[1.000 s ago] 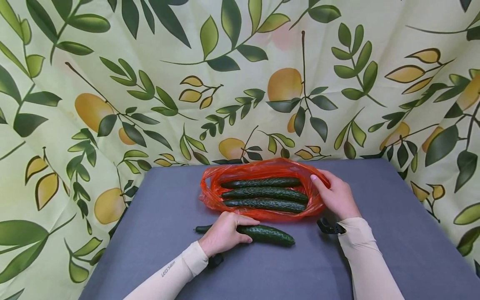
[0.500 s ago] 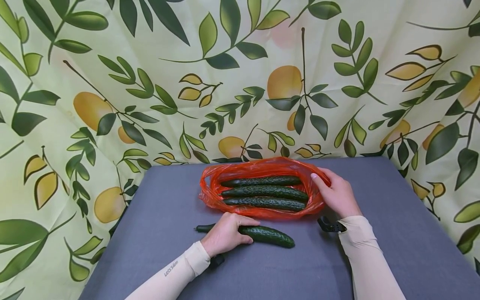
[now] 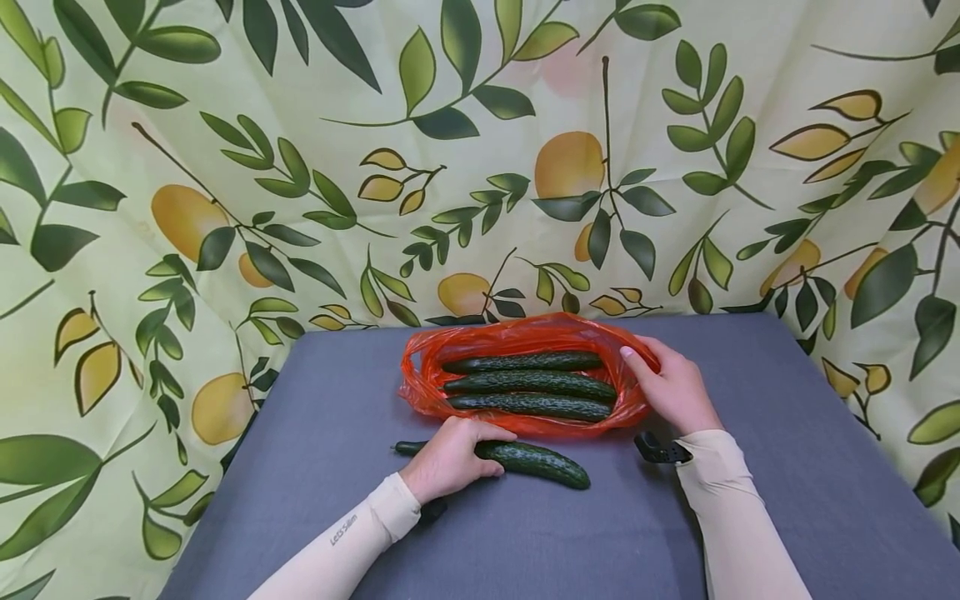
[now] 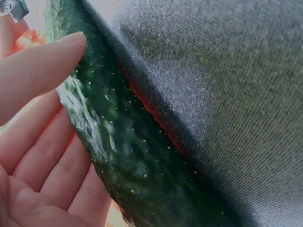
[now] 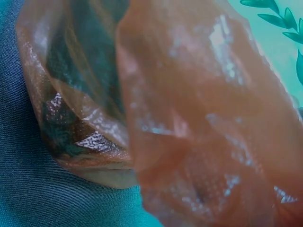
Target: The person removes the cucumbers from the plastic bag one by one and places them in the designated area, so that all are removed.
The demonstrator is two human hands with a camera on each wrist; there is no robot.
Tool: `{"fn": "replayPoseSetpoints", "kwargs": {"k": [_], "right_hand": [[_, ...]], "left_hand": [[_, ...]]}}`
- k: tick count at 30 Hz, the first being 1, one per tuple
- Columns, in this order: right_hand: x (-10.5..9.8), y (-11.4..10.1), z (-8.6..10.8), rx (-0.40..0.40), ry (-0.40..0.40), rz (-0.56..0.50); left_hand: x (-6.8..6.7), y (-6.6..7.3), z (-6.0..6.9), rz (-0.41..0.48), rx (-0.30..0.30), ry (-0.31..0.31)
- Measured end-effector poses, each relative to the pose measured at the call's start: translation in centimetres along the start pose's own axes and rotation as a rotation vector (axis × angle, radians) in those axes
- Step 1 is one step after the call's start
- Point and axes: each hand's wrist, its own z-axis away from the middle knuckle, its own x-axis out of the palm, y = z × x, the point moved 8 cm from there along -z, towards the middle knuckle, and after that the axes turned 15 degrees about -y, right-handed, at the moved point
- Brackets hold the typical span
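Note:
Across the near side of the red plastic bag (image 3: 420,400) lies a curved dark green cucumber (image 3: 542,463). My left hand (image 3: 452,457) grips it around the middle, and the left wrist view has the thumb on one side of its bumpy skin (image 4: 118,127) and the fingers on the other. At the bag's right end my right hand (image 3: 675,387) holds the rim, thumb inside the opening. Three more cucumbers (image 3: 528,383) lie side by side in the open bag. Bunched red film (image 5: 189,118) fills most of the right wrist view and covers the right fingers.
Grey cloth covers the table (image 3: 570,550). Behind it hangs a leaf-and-fruit patterned curtain (image 3: 480,225), which also runs down both sides. A black wrist strap (image 3: 662,451) sits at the right wrist.
My left hand and the cucumber have shifted slightly toward the bag. The right hand and the bag stay in place.

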Motion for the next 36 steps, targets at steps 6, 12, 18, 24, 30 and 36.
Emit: {"fn": "replayPoseSetpoints", "kwargs": {"k": [6,12,18,24,30,36], "right_hand": [[0.1,-0.2,0.1,0.01,-0.009,0.001],[-0.3,-0.3,0.3,0.002,0.009,-0.012],[-0.3,-0.2,0.3,-0.005,0.011,-0.006],[-0.3,0.0,0.3,0.003,0.008,-0.009],[-0.4,0.3,0.2,0.012,0.013,-0.012],[-0.1,0.2,0.2,0.016,0.013,-0.023]], "left_hand": [[-0.2,0.2,0.2,-0.005,0.006,0.012],[-1.4,1.8,0.0,0.052,0.07,0.028],[-3.8,2.9,-0.8,0.117,0.105,0.072],[-6.5,2.3,-3.7,0.137,0.055,0.09],[-8.2,1.4,-7.9,0.178,0.016,0.046],[-8.2,-0.4,-11.5,0.173,-0.037,-0.026]]}}
